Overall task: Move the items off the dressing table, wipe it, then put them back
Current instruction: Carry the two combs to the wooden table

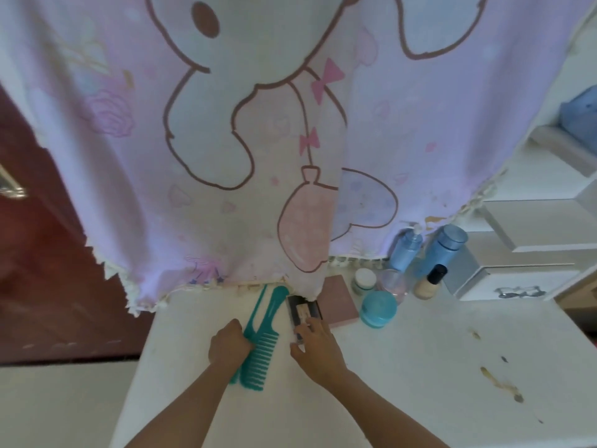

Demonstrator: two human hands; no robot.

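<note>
Gripping the combs [263,347], the left hand [227,345] curls over their edge; the right hand [318,345] clasps the black box [302,308] on the desk [403,367].

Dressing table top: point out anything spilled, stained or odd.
Brown smears and spots mark the white table top along its right side, the largest stain nearest the front edge. Nothing else stands out.

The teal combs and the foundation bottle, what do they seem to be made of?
The teal combs, gripped by the left hand: likely hard plastic, semi-matte; uniform moulded colour, stiff even teeth. The foundation bottle: probably clear glass or thick plastic, glossy; beige liquid shows through, under a shiny black cap, likely plastic.
</note>
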